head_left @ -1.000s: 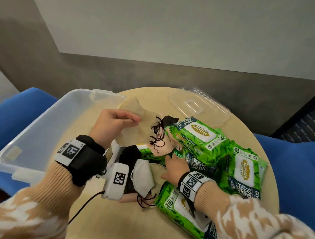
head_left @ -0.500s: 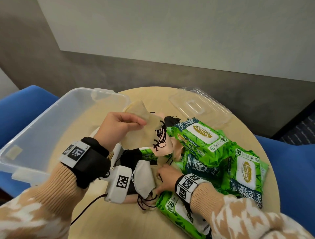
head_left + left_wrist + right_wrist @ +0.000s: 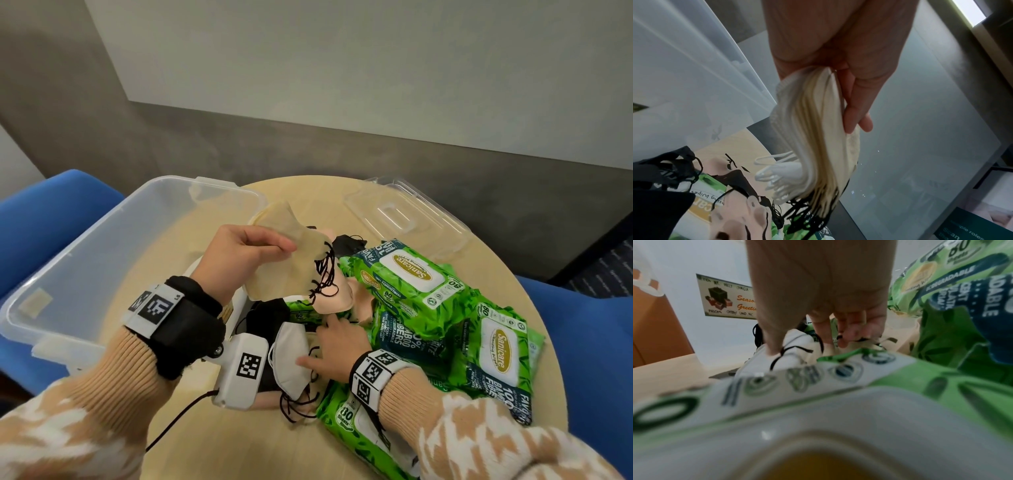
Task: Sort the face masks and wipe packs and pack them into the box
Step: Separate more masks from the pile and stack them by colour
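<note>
My left hand holds a stack of beige and white face masks above the table, thumb on one side and fingers on the other; black and white ear loops hang from the stack. My right hand lies spread on the loose mask pile, its thumb pressing a white mask and its fingers on beige masks and black loops. A pink mask and a black mask lie in the pile. Several green wipe packs lie to the right. The clear box stands at the left.
The box's clear lid lies at the table's far side. One wipe pack sits under my right wrist near the front edge. The round wooden table has blue chairs on both sides.
My right hand has slid left from beside the wipe packs onto the white mask in the pile. My left hand keeps the mask stack, almost in the same place.
</note>
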`<state>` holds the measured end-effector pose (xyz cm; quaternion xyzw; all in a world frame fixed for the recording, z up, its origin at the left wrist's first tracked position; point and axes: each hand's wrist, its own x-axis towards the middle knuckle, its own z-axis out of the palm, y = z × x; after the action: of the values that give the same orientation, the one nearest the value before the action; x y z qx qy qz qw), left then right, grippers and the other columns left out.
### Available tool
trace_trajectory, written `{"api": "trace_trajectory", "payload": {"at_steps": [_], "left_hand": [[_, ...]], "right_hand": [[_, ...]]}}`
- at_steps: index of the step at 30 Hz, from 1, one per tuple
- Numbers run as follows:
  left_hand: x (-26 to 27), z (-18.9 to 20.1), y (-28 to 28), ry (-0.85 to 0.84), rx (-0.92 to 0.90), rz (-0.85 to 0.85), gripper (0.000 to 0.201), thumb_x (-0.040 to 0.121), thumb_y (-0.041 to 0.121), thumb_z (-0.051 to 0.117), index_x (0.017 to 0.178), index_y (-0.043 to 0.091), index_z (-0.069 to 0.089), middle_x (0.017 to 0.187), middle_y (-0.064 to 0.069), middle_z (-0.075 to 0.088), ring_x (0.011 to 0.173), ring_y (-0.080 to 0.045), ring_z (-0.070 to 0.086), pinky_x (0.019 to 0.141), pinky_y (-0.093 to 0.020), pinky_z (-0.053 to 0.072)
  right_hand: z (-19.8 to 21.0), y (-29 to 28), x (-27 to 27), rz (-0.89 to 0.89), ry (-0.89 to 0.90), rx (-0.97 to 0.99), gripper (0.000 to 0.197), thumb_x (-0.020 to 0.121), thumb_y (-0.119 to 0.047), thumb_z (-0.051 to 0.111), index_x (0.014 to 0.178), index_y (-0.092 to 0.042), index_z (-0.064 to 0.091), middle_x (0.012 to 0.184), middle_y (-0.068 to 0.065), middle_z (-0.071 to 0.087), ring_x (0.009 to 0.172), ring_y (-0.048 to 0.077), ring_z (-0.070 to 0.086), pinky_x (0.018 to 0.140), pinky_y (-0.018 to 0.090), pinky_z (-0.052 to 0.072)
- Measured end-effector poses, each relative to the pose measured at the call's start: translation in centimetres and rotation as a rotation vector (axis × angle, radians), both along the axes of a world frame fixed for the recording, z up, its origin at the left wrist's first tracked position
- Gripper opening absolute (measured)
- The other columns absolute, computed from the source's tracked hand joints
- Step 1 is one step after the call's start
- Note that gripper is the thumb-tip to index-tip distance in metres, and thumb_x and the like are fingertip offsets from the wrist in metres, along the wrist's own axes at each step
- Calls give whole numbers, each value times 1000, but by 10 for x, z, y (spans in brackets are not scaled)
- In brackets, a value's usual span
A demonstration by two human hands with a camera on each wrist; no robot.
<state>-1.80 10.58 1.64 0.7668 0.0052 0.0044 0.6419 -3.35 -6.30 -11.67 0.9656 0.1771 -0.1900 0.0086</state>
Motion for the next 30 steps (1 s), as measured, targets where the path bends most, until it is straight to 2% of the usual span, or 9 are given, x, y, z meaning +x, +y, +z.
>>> {"api": "trace_trajectory", "payload": {"at_steps": [2, 4, 7, 10, 15, 17, 22, 27, 30], "left_hand": [[0, -1, 1, 4, -4, 2, 23, 77, -2, 70, 68, 19, 75, 73, 7, 72, 72, -2, 63, 75, -22, 48], [1, -1, 1, 8, -6, 5, 22, 77, -1, 69, 68, 19, 75, 73, 6, 72, 73, -2, 64, 75, -22, 49], [1, -2, 3, 9, -7, 9, 26, 78, 0, 69, 66, 22, 75, 76, 4, 73, 75, -5, 64, 74, -23, 50], [1, -4, 3, 10, -4, 13, 23, 78, -1, 69, 68, 19, 74, 76, 5, 72, 73, -3, 64, 72, -21, 51], [1, -4, 4, 7, -2, 23, 19, 79, 1, 69, 70, 17, 74, 74, 7, 72, 72, -1, 63, 69, -19, 49], [2, -4, 5, 5, -8, 30, 21, 79, 2, 69, 69, 20, 74, 75, 7, 72, 72, -1, 62, 69, -19, 48], [3, 0, 8, -16, 11, 19, 18, 80, -1, 67, 73, 14, 73, 70, 11, 71, 69, 4, 61, 67, -13, 49], [0, 8, 11, -48, 23, 22, 14, 81, 0, 66, 77, 11, 72, 69, 14, 70, 66, 7, 60, 59, -8, 47], [-1, 14, 13, -71, 28, 24, 14, 81, -1, 65, 78, 10, 71, 69, 15, 70, 66, 7, 61, 60, -8, 48]], "right_hand": [[4, 3, 0, 33, -15, -33, 53, 93, -50, 47, 118, -5, 59, 135, 12, 39, 115, 29, 46, 80, 36, 40], [7, 6, 1, 110, -54, -67, 32, 97, -26, 46, 113, -4, 63, 142, 13, 33, 116, 30, 46, 75, 36, 40], [8, 8, 5, 222, -87, -111, 27, 95, -7, 44, 114, -3, 62, 151, 14, 22, 120, 32, 44, 72, 35, 40], [1, 7, 8, 230, -71, -63, 29, 90, -15, 56, 118, -6, 57, 145, 10, 29, 111, 31, 53, 67, 35, 41], [-14, -3, 12, 142, 167, 133, 88, 72, -55, 71, 140, -17, 32, 127, 5, 49, 112, 28, 53, 88, 37, 47], [-13, -3, 12, 151, 202, 144, 82, 71, -54, 72, 137, -19, 37, 124, 3, 49, 111, 26, 52, 86, 35, 45], [-5, -1, 11, 216, 140, 184, 31, 93, -30, 53, 118, -13, 59, 114, 10, 56, 108, 29, 54, 78, 34, 41], [12, -18, 5, 30, 27, 561, 23, 93, -20, 51, 103, -15, 70, 94, 6, 65, 87, 21, 55, 67, 31, 39], [29, -31, 3, -113, -46, 729, 20, 91, -22, 55, 93, -14, 73, 84, -2, 61, 81, 21, 57, 74, 37, 48]]}}
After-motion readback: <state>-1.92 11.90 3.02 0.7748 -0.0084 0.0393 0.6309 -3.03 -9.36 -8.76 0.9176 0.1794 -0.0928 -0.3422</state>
